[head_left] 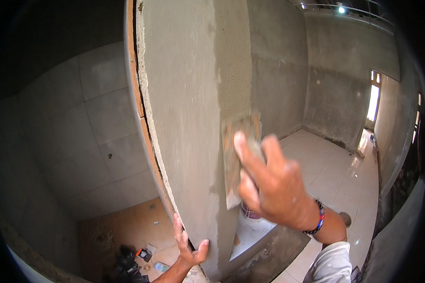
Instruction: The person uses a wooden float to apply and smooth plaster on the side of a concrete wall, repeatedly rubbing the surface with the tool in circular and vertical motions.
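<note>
Right hand (274, 184) grips a smeared rectangular float (231, 162) on grainy plaster (189, 118), left hand (191, 253) splayed at its rough edge (142, 56).

Tan floor (132, 224) with clear bottle (161, 267), coiled cord (103, 234), apparently a black bag (126, 265)

Blur, cover and cut-offs around the plastered pillar (182, 94).
At the pillar's right side, the right grip (271, 184) and the flat float (232, 193) are blurred, and much of the float is covered by that grip; a purple container (251, 213) beyond is partly hidden. The pillar's top is cut off by the upper edge, the pale sleeve (333, 262) by the lower. Left of the pillar, the dark objects (126, 262) cannot be made out.
</note>
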Tool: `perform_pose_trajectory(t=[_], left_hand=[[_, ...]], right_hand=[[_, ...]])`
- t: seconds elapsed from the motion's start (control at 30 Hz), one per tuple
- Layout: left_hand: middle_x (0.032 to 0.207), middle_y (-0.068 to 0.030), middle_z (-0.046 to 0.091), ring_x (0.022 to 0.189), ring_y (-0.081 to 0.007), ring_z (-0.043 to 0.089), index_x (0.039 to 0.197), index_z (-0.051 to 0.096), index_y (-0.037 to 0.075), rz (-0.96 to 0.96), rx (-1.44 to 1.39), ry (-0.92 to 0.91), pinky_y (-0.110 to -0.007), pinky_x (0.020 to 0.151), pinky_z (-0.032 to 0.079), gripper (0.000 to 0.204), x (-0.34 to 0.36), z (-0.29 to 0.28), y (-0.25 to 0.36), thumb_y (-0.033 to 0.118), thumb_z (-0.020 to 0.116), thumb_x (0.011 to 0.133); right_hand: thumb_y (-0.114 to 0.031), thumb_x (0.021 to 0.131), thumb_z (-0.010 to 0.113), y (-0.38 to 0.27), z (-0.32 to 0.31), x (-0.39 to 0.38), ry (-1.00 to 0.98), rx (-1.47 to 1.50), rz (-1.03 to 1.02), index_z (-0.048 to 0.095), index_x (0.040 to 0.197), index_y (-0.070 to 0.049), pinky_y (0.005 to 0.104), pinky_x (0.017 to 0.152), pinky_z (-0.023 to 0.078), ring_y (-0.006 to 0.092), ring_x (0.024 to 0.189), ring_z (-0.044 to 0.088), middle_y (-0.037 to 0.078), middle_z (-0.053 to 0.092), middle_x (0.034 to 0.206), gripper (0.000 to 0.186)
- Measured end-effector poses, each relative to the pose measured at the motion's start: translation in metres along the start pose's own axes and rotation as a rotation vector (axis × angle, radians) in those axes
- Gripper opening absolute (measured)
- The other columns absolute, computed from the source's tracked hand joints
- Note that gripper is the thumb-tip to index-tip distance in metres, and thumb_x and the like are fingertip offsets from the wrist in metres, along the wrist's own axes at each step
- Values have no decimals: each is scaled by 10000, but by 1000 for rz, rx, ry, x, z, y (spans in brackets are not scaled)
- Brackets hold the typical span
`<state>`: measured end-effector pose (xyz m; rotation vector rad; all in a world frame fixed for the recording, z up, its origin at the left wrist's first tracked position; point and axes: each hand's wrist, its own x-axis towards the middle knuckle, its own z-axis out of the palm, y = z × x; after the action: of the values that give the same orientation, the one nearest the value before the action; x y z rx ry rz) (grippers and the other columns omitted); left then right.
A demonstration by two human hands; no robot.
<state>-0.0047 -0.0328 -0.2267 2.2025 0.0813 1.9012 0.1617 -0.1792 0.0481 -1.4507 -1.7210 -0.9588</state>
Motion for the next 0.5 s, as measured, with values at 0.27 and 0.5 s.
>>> perform_pose_trajectory(t=[0.27, 0.5], left_hand=[[1619, -320, 170, 1517, -464, 160, 1592, 153, 7, 23, 53, -28, -558, 1215, 165, 933, -2, -3, -3, 62, 672, 818], [1630, -280, 198, 1501, -508, 190, 1607, 180, 88, -6, 17, 8, -608, 1202, 174, 940, -1, -5, 1, 39, 659, 800]], right_hand=[[-74, 747, 615, 31, -54, 29, 197, -68, -110, 676, 1272, -45, 416, 541, 454, 278, 583, 522, 159, 466, 761, 529], [-76, 777, 564, 13, -92, 157, 238, -178, -176, 717, 1147, 47, 389, 644, 524, 286, 616, 604, 192, 668, 759, 419]])
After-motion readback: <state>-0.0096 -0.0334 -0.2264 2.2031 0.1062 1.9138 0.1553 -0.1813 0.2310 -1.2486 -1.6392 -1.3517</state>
